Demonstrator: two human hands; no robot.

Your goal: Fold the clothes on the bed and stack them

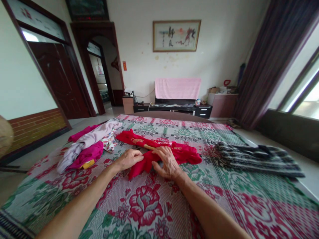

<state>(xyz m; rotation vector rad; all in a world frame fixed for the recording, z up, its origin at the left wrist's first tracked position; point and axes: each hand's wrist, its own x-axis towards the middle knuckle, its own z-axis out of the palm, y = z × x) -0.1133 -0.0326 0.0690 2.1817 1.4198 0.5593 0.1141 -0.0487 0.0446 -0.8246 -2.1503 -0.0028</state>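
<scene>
A red garment (184,153) with white lettering and a pale curved print lies partly folded on the flowered cover in front of me. A tan strip (149,146) shows across its middle. My left hand (130,159) is closed at the garment's near left part, thumb and fingers pressed together on the fabric. Resting on the middle of the red cloth, my right hand (167,162) has its fingers spread and its thumb apart. Whatever lies beneath the right palm is hidden.
Crumpled pink and pale clothes (86,147) lie at the left of the flowered cover (147,205). A folded black-and-white striped garment (256,157) lies at the right. Beyond are a low black cabinet (142,108) and a pink cloth (178,88).
</scene>
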